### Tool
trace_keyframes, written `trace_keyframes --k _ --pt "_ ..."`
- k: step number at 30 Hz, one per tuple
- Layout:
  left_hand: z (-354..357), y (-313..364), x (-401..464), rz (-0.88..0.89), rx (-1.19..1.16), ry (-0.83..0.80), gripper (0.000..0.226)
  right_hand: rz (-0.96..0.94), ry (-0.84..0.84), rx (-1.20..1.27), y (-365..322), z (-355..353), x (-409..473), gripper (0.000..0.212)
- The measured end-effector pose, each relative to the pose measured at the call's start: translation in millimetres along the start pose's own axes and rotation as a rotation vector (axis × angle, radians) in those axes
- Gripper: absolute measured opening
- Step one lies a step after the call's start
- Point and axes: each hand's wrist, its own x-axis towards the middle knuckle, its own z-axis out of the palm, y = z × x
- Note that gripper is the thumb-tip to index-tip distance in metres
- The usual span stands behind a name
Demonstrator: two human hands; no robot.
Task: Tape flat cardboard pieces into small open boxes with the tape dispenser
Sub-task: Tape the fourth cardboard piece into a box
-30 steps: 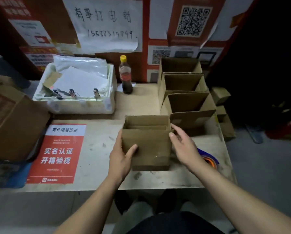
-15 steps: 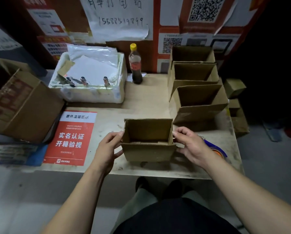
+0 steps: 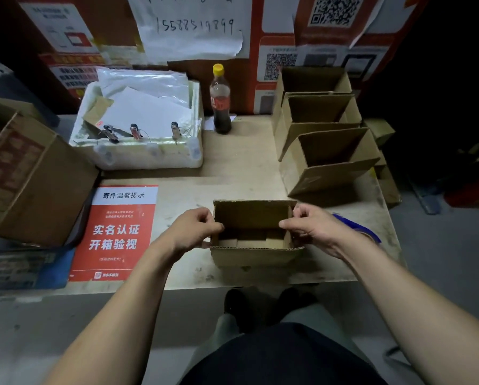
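While both hands hold it, the small box [image 3: 253, 237] sits near the front edge of the surface [image 3: 241, 168], right in front of the person. Its open top faces up. Its long side runs from left to right, along the front edge of the surface. You can see folded flaps lying flat at the bottom inside it.

The left hand [image 3: 192, 230] is at the left end of the box. Its fingers [image 3: 205, 218] are curled and pinch the top of the left wall. The right hand [image 3: 312, 227] is at the right end. Its fingers [image 3: 302, 211] are curled too, and they pinch the top of the right wall, with the thumb pointing in over the box.

Just behind the right hand lies a blue tape dispenser [image 3: 358, 227], mostly hidden by the wrist.

Three bigger open boxes [image 3: 324, 151] stand in a row on the right side of the surface, one behind the other, going back toward the wall. A drink bottle [image 3: 221, 100] with a yellow cap stands upright near the back. To its left is a white foam tub [image 3: 149, 154] with white papers and bags in it, and three clips on its front rim. A red and white notice [image 3: 116, 234] lies flat on the surface to the left of the small box. A large brown carton [image 3: 32, 184] sits at the far left.
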Motion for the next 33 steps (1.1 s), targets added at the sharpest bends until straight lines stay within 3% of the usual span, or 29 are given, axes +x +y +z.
trace_keyframes --k 3,11,14,16,19,21,24,26,30,33 --pt "-10.9 -4.7 -3.3 0.021 -0.041 0.005 0.019 -0.031 0.08 0.023 7.6 -12.4 -5.8 0.016" --pt "-9.2 -7.9 -8.8 0.05 -0.05 -0.032 0.025 -0.109 0.119 0.067 28.7 -7.2 -16.3 0.025" --pt "-6.0 -12.1 -16.0 0.009 -0.093 -0.011 0.04 -0.127 0.079 0.171 37.6 -1.9 -20.7 0.076" --pt "-5.0 -19.1 -21.2 0.008 -0.14 0.035 0.043 -0.175 0.016 0.181 46.6 -3.3 -25.3 0.097" --pt "-8.8 -31.8 -24.8 0.029 -0.245 0.037 0.022 -0.173 -0.073 -0.088 57.2 -9.0 -30.3 0.126" --pt "-14.1 -44.8 -21.4 -0.033 -0.258 -0.008 0.035 -0.109 -0.062 -0.339 61.8 -6.3 -25.7 0.133" --pt "-12.3 -57.1 -18.3 -0.082 0.131 -0.234 0.069 -0.157 -0.055 -0.406 66.1 3.4 -14.4 0.122" --pt "-4.8 -57.3 -17.7 -0.039 0.195 -0.328 0.067 -0.207 -0.055 -0.382 64.6 7.8 -7.5 0.106" --pt "-7.8 -37.5 -16.1 0.103 -0.069 -0.092 0.034 -0.203 -0.041 -0.219 47.7 7.1 -7.6 0.078" --pt "-18.7 -29.9 -9.6 0.058 -0.014 0.045 0.035 -0.139 -0.009 -0.023 36.6 10.2 -9.2 0.051"
